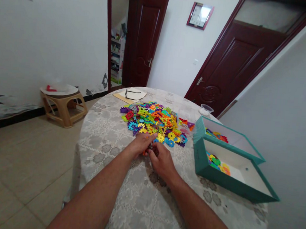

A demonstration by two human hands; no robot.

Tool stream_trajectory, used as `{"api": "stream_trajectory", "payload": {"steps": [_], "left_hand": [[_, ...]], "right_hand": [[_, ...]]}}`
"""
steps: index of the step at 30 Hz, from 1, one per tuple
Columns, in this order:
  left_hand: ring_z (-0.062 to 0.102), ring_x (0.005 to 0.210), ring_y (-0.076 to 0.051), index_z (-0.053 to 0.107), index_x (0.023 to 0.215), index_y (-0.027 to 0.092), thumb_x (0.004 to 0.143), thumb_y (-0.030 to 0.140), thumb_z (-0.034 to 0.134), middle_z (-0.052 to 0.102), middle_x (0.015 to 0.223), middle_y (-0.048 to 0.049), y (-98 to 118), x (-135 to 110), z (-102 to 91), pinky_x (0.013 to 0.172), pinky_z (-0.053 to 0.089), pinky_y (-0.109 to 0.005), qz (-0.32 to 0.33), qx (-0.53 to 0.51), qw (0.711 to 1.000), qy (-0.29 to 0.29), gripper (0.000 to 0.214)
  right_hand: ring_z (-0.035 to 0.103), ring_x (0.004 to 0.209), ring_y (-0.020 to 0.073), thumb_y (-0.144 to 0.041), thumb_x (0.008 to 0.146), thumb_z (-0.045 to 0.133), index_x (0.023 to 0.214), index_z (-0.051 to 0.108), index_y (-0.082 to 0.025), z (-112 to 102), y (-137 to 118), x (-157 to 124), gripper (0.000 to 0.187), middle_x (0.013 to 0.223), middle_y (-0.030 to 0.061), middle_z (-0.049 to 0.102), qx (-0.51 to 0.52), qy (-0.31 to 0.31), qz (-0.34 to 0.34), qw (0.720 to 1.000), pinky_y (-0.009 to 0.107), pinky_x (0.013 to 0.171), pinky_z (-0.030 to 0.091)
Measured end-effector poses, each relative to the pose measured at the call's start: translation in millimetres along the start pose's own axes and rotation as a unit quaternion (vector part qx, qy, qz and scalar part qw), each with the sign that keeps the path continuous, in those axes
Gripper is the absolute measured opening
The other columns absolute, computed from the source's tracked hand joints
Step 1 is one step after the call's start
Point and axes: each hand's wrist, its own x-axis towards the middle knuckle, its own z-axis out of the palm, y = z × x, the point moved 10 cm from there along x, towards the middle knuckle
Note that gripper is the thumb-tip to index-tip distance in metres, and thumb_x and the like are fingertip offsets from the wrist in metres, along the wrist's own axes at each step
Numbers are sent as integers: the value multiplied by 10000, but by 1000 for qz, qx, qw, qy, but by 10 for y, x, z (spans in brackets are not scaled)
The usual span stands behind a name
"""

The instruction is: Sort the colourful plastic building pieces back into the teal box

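Observation:
My left hand point(141, 144) and my right hand point(162, 160) meet at the near edge of a heaped pile of colourful plastic gear pieces point(153, 116). Between my fingers shows a small orange plastic piece point(145, 152), with something darker beside it; most of it is covered by the fingers. Both hands are closed around it, just above the tablecloth. My left index finger reaches toward the yellow gears point(160, 138) at the front of the heap.
Two teal-edged boxes point(232, 186) with some loose pieces inside stand at the right. Glasses point(132, 94) lie on paper at the back left. A clear plastic bowl point(206, 108) sits near the back right edge of the round table point(101, 131). A stool point(65, 109) stands left.

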Motion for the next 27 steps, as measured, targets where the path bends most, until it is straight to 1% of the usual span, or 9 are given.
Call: {"api": "stream_trajectory", "payload": {"steps": [3,6,9,14,19,21,23,25,27], "left_hand": [[500,573,-141,541,691,208,839,840,583,533,633,11,56,16,-42,497,396,-246,41,16,998,38,650],[494,575,-147,535,690,217,845,875,529,514,633,16,11,17,-114,508,395,-257,16,-7,997,79,676],[477,561,-138,535,697,213,829,888,533,513,640,21,-45,9,-143,505,391,-258,-14,-73,992,100,688],[517,616,-126,531,751,207,783,837,661,520,679,39,-89,8,4,564,441,-238,-38,-197,979,48,643],[645,797,-178,614,953,204,830,747,684,659,878,-28,-28,-28,177,680,546,-286,-36,-180,982,-34,561],[671,833,-203,609,1009,211,879,713,629,678,945,-50,-4,-16,117,704,572,-324,-28,-139,990,-18,519],[668,838,-210,600,979,218,936,620,568,672,938,-48,66,14,-61,719,571,-334,11,-42,998,45,405],[656,890,-219,599,920,223,966,468,535,668,923,-46,197,27,-224,800,564,-352,78,94,986,111,257],[645,990,-237,623,911,225,965,321,514,686,960,-62,288,33,-271,937,539,-390,136,207,959,141,155]], "right_hand": [[616,908,213,-246,936,626,1022,640,-214,52,-89,-69,93,1002,54,653,-27,13,-40,999,339,829,503],[602,1004,232,-243,924,664,1094,639,-219,83,-147,-96,173,1088,72,618,-58,16,-59,996,357,887,516],[578,1042,261,-260,923,675,1120,645,-212,82,-181,-75,204,1111,91,606,-134,26,-66,988,390,916,507],[586,990,278,-213,939,595,1024,646,-198,-23,-119,-6,100,1020,109,647,-257,38,-34,965,378,857,461],[598,729,194,-201,942,549,889,594,-214,-305,96,48,70,803,45,670,-183,-4,48,982,288,651,381],[586,626,156,-215,934,557,825,586,-218,-438,252,116,113,714,8,664,-100,-44,95,989,252,583,368],[557,508,127,-262,908,603,743,581,-214,-619,484,236,173,617,-18,641,-12,-62,167,984,219,501,360],[533,434,120,-307,880,635,696,572,-207,-910,716,435,219,544,-23,604,30,-19,221,975,207,440,368],[564,457,126,-347,921,570,764,597,-198,-1238,867,688,218,590,0,629,32,53,225,972,213,450,428]]}}
